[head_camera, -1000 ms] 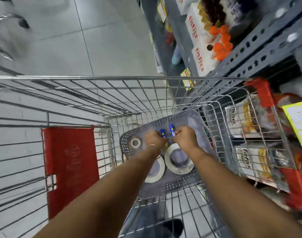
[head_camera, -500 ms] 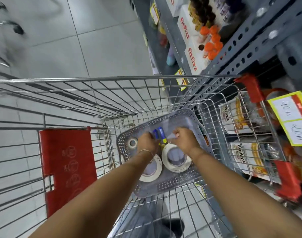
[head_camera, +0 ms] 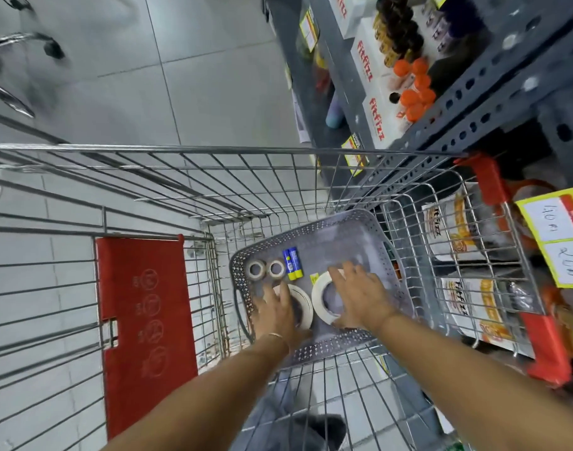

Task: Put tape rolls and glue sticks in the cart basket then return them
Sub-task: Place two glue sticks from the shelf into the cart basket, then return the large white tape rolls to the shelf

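Note:
A grey perforated basket sits in the wire cart. Inside it lie two small tape rolls side by side and two blue-and-yellow glue sticks just right of them. Nearer to me are two large white tape rolls. My left hand rests on the left large roll, fingers spread over it. My right hand covers the right large roll, fingers around its rim. Whether either roll is lifted I cannot tell.
A red child-seat flap hangs at the cart's left. Grey shelving to the right holds white boxes, orange-capped bottles and yellow price tags. Red corner guards mark the cart's right rim. Grey tiled floor lies ahead.
Both hands let go of the glue sticks, which now lie in the basket, and moved back toward me onto the two large tape rolls.

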`<move>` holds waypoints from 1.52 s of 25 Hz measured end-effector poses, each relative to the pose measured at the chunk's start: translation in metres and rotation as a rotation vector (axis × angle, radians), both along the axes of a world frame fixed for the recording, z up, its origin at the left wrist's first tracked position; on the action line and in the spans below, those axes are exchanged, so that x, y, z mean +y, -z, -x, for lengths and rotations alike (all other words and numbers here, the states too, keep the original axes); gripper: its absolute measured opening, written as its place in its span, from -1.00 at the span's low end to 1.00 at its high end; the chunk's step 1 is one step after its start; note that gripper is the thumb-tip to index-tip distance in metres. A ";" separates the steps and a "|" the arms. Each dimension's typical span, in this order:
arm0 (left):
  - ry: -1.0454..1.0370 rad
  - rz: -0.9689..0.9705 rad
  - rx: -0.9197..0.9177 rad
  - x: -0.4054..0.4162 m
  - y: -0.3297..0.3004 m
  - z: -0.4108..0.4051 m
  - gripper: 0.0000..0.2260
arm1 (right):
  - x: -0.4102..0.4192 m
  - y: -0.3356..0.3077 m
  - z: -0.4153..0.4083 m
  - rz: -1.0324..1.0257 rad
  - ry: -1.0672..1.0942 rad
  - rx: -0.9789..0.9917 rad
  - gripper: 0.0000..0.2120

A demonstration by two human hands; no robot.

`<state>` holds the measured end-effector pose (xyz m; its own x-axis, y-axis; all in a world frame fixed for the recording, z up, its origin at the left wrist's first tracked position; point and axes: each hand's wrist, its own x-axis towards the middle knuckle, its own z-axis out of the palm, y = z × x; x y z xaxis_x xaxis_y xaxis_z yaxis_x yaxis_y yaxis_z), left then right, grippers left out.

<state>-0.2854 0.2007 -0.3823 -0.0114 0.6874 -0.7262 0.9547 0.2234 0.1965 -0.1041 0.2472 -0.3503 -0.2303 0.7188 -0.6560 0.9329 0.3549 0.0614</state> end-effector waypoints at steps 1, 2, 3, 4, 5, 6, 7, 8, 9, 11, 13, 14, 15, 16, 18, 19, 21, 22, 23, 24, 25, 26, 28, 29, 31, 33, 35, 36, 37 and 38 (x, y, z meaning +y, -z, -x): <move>-0.027 -0.003 0.003 -0.001 0.001 -0.003 0.09 | -0.003 0.003 0.002 0.005 0.044 -0.017 0.15; -0.048 0.001 0.002 0.000 0.002 -0.006 0.07 | -0.007 0.008 0.003 0.006 0.088 -0.023 0.20; -0.062 0.006 -0.002 0.000 0.003 -0.008 0.07 | -0.009 0.011 0.004 0.007 0.121 -0.035 0.25; -0.068 0.013 -0.004 0.001 0.003 -0.009 0.08 | -0.011 0.016 0.006 0.009 0.141 -0.057 0.28; -0.069 0.021 -0.005 0.002 0.004 -0.009 0.08 | -0.012 0.019 0.008 0.000 0.152 -0.072 0.31; -0.070 0.027 -0.005 0.003 0.004 -0.009 0.09 | -0.013 0.023 0.012 0.005 0.145 -0.086 0.33; -0.069 0.031 -0.007 0.004 0.002 -0.009 0.10 | -0.014 0.023 0.015 0.023 0.133 -0.098 0.32; -0.073 0.029 -0.012 0.004 0.000 -0.009 0.12 | -0.014 0.021 0.017 0.031 0.129 -0.099 0.28; -0.078 0.012 -0.024 0.004 -0.004 -0.009 0.12 | -0.012 0.017 0.019 0.021 0.135 -0.092 0.25; -0.066 -0.016 -0.050 0.004 -0.015 -0.005 0.09 | -0.005 0.000 0.018 -0.015 0.171 -0.072 0.20; -0.016 -0.022 -0.056 0.008 -0.031 0.002 0.10 | 0.003 -0.023 0.013 -0.046 0.214 -0.067 0.21; 0.003 -0.012 -0.049 0.011 -0.040 0.007 0.13 | 0.005 -0.035 0.011 -0.045 0.248 -0.061 0.22; 0.020 -0.020 -0.039 0.016 -0.053 0.009 0.16 | 0.007 -0.051 0.008 -0.060 0.288 -0.044 0.22; 0.030 -0.040 -0.026 0.020 -0.065 0.012 0.16 | 0.006 -0.069 0.006 -0.089 0.323 -0.025 0.22; 0.034 -0.092 -0.030 0.027 -0.099 0.015 0.11 | -0.001 -0.112 0.003 -0.190 0.408 0.061 0.18; 0.052 -0.135 -0.043 0.030 -0.119 0.015 0.09 | -0.008 -0.137 0.000 -0.240 0.460 0.118 0.17; 0.104 -0.215 -0.043 0.035 -0.149 0.016 0.09 | -0.022 -0.183 -0.005 -0.311 0.521 0.218 0.21; 0.137 -0.255 -0.043 0.037 -0.164 0.014 0.12 | -0.030 -0.204 -0.009 -0.357 0.537 0.248 0.24; 0.162 -0.286 -0.051 0.037 -0.178 0.010 0.15 | -0.041 -0.225 -0.012 -0.409 0.562 0.270 0.26; 0.190 -0.325 -0.062 0.035 -0.195 0.005 0.18 | -0.056 -0.249 -0.017 -0.463 0.602 0.296 0.27; 0.231 -0.384 -0.081 0.031 -0.214 -0.004 0.19 | -0.074 -0.273 -0.022 -0.515 0.648 0.323 0.27; 0.283 -0.445 -0.093 0.027 -0.229 -0.015 0.20 | -0.096 -0.296 -0.030 -0.574 0.696 0.343 0.27; 0.351 -0.534 -0.121 0.023 -0.258 -0.035 0.22 | -0.132 -0.331 -0.039 -0.674 0.746 0.367 0.23; 0.415 -0.571 -0.147 0.016 -0.274 -0.054 0.20 | -0.160 -0.351 -0.048 -0.735 0.789 0.354 0.20; 0.541 -0.609 -0.125 0.004 -0.297 -0.090 0.14 | -0.206 -0.377 -0.065 -0.815 0.875 0.344 0.14; 0.646 -0.617 -0.170 -0.013 -0.326 -0.134 0.08 | -0.249 -0.399 -0.082 -0.881 0.962 0.324 0.10; 0.677 -0.625 -0.307 -0.041 -0.357 -0.176 0.06 | -0.291 -0.414 -0.102 -0.940 1.036 0.264 0.07; 0.708 -0.647 -0.371 -0.056 -0.372 -0.195 0.09 | -0.311 -0.421 -0.111 -0.958 1.075 0.232 0.06; 0.752 -0.678 -0.414 -0.074 -0.389 -0.214 0.12 | -0.330 -0.429 -0.121 -0.988 1.124 0.202 0.06; 0.806 -0.694 -0.459 -0.088 -0.400 -0.232 0.12 | -0.348 -0.435 -0.132 -1.025 1.182 0.179 0.05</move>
<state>-0.0533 0.1130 0.0178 0.7783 0.6278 -0.0126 0.5784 -0.7090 0.4035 0.0274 -0.1004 0.0849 0.7434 0.6450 0.1773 0.6625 -0.6732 -0.3286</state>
